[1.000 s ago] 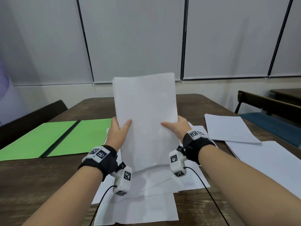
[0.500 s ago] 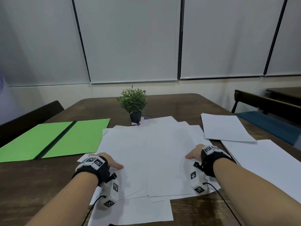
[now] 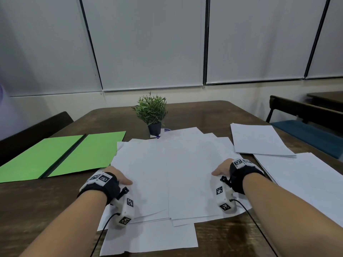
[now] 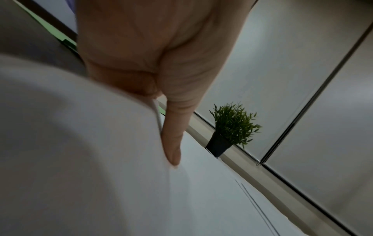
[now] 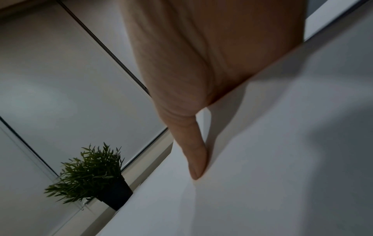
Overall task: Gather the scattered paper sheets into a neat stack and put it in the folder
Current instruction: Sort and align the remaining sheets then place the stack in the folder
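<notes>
Central pile of paper sheets [image 3: 172, 175] lies fanned across the middle of the table [image 3: 204, 112], near its front edge; one sheet [image 3: 150, 238] is overhung past the pile toward that edge. The left hand [image 3: 118, 179] is set at the pile's left margin, thumb laid on top, fingers seemingly tucked under, so the sheets appear pinched. The right hand [image 3: 221, 168] is set likewise at the right margin, thumb on top; the fingers are hidden, so a full grasp cannot be told.

Step judged: squaring the pile. Both margins would best be drawn inward evenly, then the edges tapped on the table.

Two more lots of sheets [image 3: 259, 141] are left by the right edge. The green folder [image 3: 61, 154] lies open at the left edge, just beside the pile. A potted plant [image 3: 152, 114] stands behind the pile, touching or nearly touching its far corner; the front and left side offer room.
</notes>
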Demonstrator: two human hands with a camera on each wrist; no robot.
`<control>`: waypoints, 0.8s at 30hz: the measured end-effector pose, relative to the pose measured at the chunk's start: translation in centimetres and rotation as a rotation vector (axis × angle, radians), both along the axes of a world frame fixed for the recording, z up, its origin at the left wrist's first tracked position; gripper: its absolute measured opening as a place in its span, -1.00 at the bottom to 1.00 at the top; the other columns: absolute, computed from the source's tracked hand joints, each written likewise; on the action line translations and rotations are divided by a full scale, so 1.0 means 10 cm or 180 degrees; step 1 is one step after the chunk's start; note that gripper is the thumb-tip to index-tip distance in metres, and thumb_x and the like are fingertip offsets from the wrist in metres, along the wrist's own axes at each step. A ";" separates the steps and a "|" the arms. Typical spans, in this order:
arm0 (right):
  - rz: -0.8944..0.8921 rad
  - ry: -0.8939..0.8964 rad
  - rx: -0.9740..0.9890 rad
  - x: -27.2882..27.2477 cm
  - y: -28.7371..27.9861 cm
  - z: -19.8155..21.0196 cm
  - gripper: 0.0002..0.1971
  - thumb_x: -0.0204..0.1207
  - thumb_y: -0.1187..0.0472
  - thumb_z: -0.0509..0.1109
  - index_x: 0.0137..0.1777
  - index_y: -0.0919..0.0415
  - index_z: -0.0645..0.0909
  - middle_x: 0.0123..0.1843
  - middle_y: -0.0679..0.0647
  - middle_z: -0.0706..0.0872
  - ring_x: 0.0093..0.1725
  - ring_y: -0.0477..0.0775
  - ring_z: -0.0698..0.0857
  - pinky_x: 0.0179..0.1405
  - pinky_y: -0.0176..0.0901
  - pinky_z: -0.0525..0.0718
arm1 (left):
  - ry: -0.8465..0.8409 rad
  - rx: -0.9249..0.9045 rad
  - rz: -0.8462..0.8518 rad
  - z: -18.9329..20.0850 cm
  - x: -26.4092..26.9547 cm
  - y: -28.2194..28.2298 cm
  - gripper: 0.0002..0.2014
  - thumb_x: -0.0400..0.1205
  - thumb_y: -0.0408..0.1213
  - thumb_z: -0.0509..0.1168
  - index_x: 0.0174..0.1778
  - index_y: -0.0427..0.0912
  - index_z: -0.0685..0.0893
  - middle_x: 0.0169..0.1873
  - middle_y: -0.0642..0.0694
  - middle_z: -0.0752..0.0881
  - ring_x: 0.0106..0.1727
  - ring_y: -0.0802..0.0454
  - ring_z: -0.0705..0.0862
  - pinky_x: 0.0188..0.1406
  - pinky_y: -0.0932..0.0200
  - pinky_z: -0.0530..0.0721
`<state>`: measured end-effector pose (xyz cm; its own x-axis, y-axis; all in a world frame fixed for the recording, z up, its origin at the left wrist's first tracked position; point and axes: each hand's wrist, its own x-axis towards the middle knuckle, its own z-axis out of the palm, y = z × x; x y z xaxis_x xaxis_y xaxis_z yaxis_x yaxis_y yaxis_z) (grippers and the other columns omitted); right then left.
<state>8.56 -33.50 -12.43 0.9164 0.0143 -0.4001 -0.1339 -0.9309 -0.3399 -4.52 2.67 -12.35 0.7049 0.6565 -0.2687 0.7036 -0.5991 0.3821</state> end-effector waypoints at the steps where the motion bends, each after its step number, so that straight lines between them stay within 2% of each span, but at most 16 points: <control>1: 0.0002 -0.0013 -0.0036 -0.01 0.00 0.00 -0.49 0.48 -0.11 0.47 0.33 0.17 0.61 0.07 0.07 0.70 -0.05 0.11 0.66 -0.23 -0.24 0.59 | -0.0053 -0.0006 -0.0006 -0.02 0.00 0.03 -0.17 0.28 -0.02 0.64 0.40 -0.26 0.49 0.32 -0.17 0.61 0.35 -0.13 0.56 0.36 0.11 0.51; 3: 0.0027 -0.0110 -0.0208 0.02 0.02 -0.03 -0.43 0.47 -0.19 0.42 0.40 0.11 0.57 0.35 0.08 0.64 0.23 0.15 0.64 0.11 -0.17 0.61 | -0.0168 -0.0006 0.0017 -0.05 -0.01 0.08 -0.20 0.28 -0.07 0.65 0.38 -0.29 0.50 0.30 -0.20 0.63 0.32 -0.15 0.59 0.36 0.06 0.53; 4: 0.0010 -0.0141 -0.0234 0.02 0.04 -0.03 -0.40 0.47 -0.22 0.40 0.43 0.09 0.55 0.42 0.08 0.60 0.31 0.15 0.61 0.21 -0.14 0.57 | -0.0210 0.0010 0.0041 -0.05 -0.01 0.08 -0.26 0.32 -0.12 0.63 0.35 -0.32 0.53 0.28 -0.22 0.64 0.29 -0.17 0.61 0.32 0.06 0.56; 6: 0.0033 -0.0136 -0.0266 0.04 0.05 -0.07 -0.37 0.46 -0.25 0.37 0.44 0.09 0.54 0.46 0.10 0.57 0.35 0.16 0.59 0.26 -0.12 0.54 | -0.0428 0.0056 0.0047 -0.03 -0.01 0.07 -0.46 0.38 -0.23 0.59 0.21 -0.38 0.62 0.17 -0.28 0.70 0.18 -0.20 0.68 0.17 0.06 0.64; 8: 0.0046 -0.0099 -0.0284 0.08 0.05 -0.09 -0.37 0.45 -0.26 0.37 0.43 0.10 0.54 0.45 0.10 0.58 0.35 0.16 0.59 0.30 -0.10 0.54 | -0.0774 0.0064 0.0003 0.04 0.00 0.04 -0.57 0.38 -0.32 0.56 0.13 -0.38 0.66 0.08 -0.30 0.74 0.09 -0.22 0.71 0.04 0.06 0.65; 11: 0.0126 -0.0122 -0.0358 0.34 0.01 -0.31 -0.26 0.26 -0.36 0.36 0.38 0.05 0.58 0.41 0.05 0.61 0.31 0.14 0.61 0.22 -0.09 0.55 | -0.1270 0.0264 -0.0237 0.24 0.00 0.01 -0.65 0.42 -0.36 0.47 0.11 -0.33 0.64 0.05 -0.29 0.73 0.08 -0.24 0.69 0.03 0.05 0.64; 13: 0.0242 -0.0191 -0.0414 0.56 -0.02 -0.47 -0.15 0.13 -0.43 0.25 0.41 -0.03 0.57 0.46 0.03 0.57 0.37 0.13 0.58 0.26 -0.06 0.51 | -0.1701 0.0510 -0.0338 0.45 0.02 -0.01 -0.69 0.48 -0.35 0.40 0.14 -0.27 0.62 0.08 -0.26 0.73 0.12 -0.23 0.68 0.07 0.04 0.63; 15: 0.0354 -0.0216 -0.0461 0.61 -0.05 -0.51 -0.24 0.27 -0.38 0.24 0.42 0.02 0.56 0.46 0.05 0.55 0.42 0.16 0.53 0.32 -0.05 0.50 | -0.2224 0.0684 -0.0382 0.72 0.03 -0.07 -0.73 0.53 -0.34 0.37 0.14 -0.24 0.58 0.09 -0.26 0.73 0.13 -0.25 0.67 0.11 -0.03 0.63; 17: 0.0301 -0.0225 -0.0238 0.25 -0.01 -0.27 -0.40 0.41 -0.27 0.25 0.33 0.10 0.57 0.37 0.06 0.59 0.39 0.19 0.55 0.27 -0.04 0.51 | -0.2678 0.0811 -0.0396 0.99 0.06 -0.16 -0.76 0.57 -0.35 0.35 0.14 -0.25 0.55 0.09 -0.27 0.71 0.14 -0.28 0.66 0.11 -0.04 0.61; 19: 0.0215 -0.0189 -0.0066 0.06 0.00 -0.14 -0.41 0.51 -0.27 0.14 0.40 0.06 0.54 0.45 0.08 0.55 0.40 0.20 0.54 0.35 -0.02 0.46 | -0.3028 0.0785 -0.0470 1.22 0.09 -0.27 -0.76 0.60 -0.35 0.33 0.17 -0.27 0.54 0.12 -0.27 0.70 0.17 -0.27 0.65 0.10 0.01 0.56; 22: -0.0384 -0.0142 0.0675 -0.03 0.01 -0.03 -0.39 0.70 -0.20 0.03 0.57 0.22 0.37 0.56 0.21 0.43 0.50 0.23 0.45 0.41 -0.07 0.35 | -0.3334 0.0342 -0.0510 1.36 0.21 -0.44 -0.72 0.57 -0.36 0.36 0.18 -0.28 0.56 0.13 -0.24 0.70 0.18 -0.22 0.65 0.14 0.06 0.57; 24: -0.0689 -0.0239 0.1119 0.06 -0.01 -0.07 -0.32 0.71 -0.23 -0.09 0.62 0.25 0.30 0.61 0.23 0.35 0.57 0.23 0.37 0.54 -0.05 0.25 | -0.3186 -0.0107 -0.0478 1.27 0.30 -0.57 -0.68 0.52 -0.37 0.39 0.18 -0.27 0.56 0.13 -0.22 0.70 0.16 -0.20 0.67 0.16 0.01 0.63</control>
